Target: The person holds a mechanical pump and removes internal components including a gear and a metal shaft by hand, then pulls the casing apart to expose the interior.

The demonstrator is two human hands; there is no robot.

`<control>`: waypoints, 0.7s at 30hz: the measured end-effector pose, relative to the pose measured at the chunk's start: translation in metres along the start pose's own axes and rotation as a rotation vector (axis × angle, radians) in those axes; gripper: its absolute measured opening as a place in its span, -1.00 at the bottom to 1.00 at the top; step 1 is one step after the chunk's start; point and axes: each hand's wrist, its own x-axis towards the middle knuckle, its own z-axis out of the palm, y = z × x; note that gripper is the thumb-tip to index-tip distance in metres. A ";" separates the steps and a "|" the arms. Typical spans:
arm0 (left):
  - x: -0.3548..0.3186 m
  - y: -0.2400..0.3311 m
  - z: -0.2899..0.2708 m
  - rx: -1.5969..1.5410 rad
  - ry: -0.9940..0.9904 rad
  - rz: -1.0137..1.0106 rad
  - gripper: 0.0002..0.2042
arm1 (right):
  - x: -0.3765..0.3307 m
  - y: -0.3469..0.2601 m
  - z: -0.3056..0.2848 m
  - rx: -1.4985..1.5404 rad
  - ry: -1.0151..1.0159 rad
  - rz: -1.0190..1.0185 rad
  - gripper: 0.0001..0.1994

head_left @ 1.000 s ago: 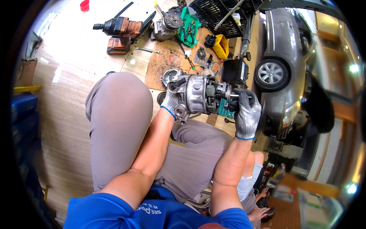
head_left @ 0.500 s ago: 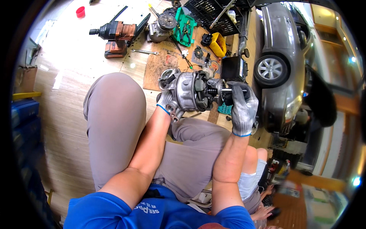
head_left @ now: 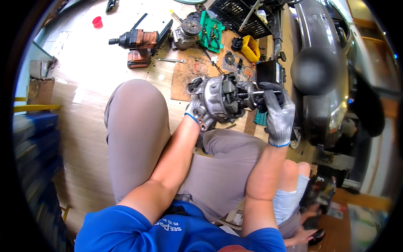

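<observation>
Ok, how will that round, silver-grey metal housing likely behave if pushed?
The round, silver-grey metal housing is probably heavy for its size, given its bulky, cast-looking body. Its rounded barrel could roll, though the stubby silver metal tubes sticking out may check that. It should be stiff, judging by its solid metal surface.

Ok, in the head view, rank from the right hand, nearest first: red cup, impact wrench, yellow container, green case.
1. Yellow container: ahead, slightly left of the right hand
2. Green case: ahead, farther left
3. Impact wrench: well left, ahead
4. Red cup: far upper left
</observation>
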 end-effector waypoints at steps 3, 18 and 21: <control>-0.020 -0.009 0.027 -1.864 0.115 -0.784 -0.50 | 0.007 0.012 -0.010 0.056 0.044 0.074 -0.80; -0.006 0.010 0.013 -2.026 0.218 -1.135 -0.16 | 0.022 0.034 -0.037 0.062 0.152 0.219 -0.79; -0.011 0.009 0.016 -2.051 0.164 -1.008 -0.34 | 0.017 0.019 -0.035 -0.008 0.152 0.177 -0.78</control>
